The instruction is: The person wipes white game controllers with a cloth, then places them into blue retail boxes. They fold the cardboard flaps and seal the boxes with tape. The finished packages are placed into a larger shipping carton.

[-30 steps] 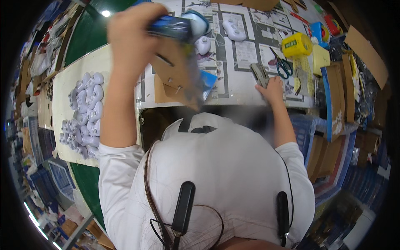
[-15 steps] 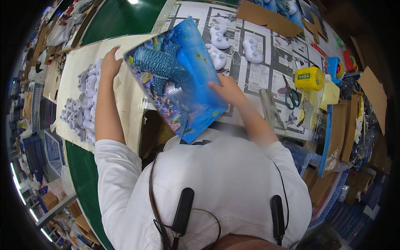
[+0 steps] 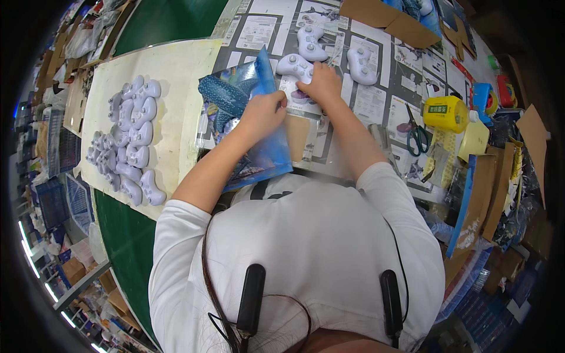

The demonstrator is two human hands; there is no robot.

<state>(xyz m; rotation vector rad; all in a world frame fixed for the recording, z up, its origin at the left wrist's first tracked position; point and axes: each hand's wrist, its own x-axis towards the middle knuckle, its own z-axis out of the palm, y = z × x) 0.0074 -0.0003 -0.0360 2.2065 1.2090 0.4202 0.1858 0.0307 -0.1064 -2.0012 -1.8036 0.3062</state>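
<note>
A glossy blue sheet with a printed whale shark and coral (image 3: 226, 97) lies bent in front of me, its right side raised. My left hand (image 3: 265, 117) is closed on that raised side, fingers pinched together. Just to the right, my right hand (image 3: 322, 87) has its fingers closed round the right grip of a white game controller (image 3: 293, 67), which rests on the printed table covering. Two more white controllers lie nearby, one beyond it (image 3: 312, 42) and one to its right (image 3: 362, 66). Under my right wrist a small tan rectangle (image 3: 297, 138) shows beside the sheet.
Several white controllers (image 3: 140, 138) sit clustered on a cream board (image 3: 176, 76) at left. To the right are dark-handled scissors (image 3: 418, 138), a yellow bottle (image 3: 445, 113) and a blue tape dispenser (image 3: 482, 101). Cardboard (image 3: 391, 22) lies at the far side, with cardboard boxes (image 3: 474, 197) at right.
The sheet has come down and left, bending. My left hand has moved from over the cream board onto it. My right hand has let go of the sheet and taken hold of a controller.
</note>
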